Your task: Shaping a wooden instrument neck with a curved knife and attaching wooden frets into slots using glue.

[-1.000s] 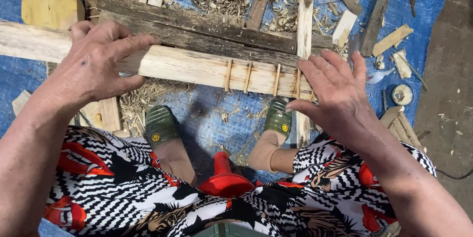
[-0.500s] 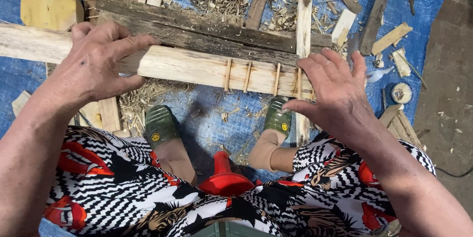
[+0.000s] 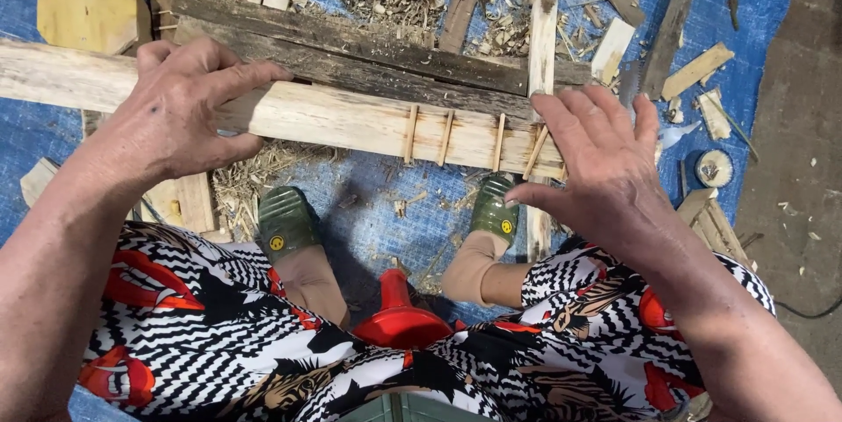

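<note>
A long pale wooden beam lies across the blue tarp in front of me, with several thin sticks laid crosswise on its right part. My left hand rests flat on the beam's left part, fingers spread over its top. At the beam's right end my right hand hovers, fingers apart, its thumb near the rightmost stick. Neither hand holds anything.
Dark weathered planks lie just behind the beam. Wood offcuts and shavings litter the blue tarp. My feet in green slippers sit below the beam, a red stool between my legs. Bare floor runs along the right.
My right hand has shifted slightly along the beam's right end; the left hand and the beam stay in place.
</note>
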